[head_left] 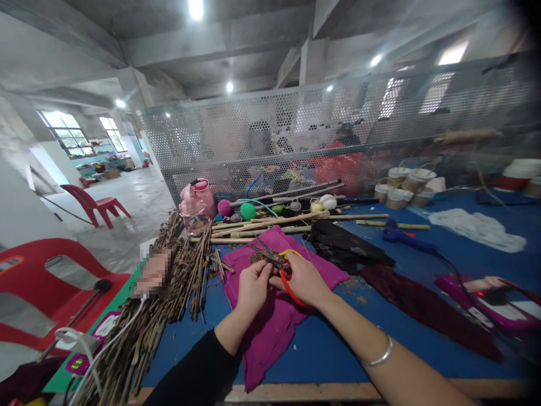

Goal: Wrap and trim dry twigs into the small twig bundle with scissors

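The bench (323,355) has open room from the purple cloth (274,338) rightward along its front edge; stalks (169,299) crowd the left edge. Above the cloth, the right hand (306,276) grips scissors (276,259); the left hand (253,285) pinches narrowly at a brown clump (256,257) beside the blades.

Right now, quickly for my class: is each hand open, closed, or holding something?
Left hand: closed, fingertips pinching what looks like a brown clump, partly hidden.
Right hand: closed, holding red-and-yellow-handled scissors.
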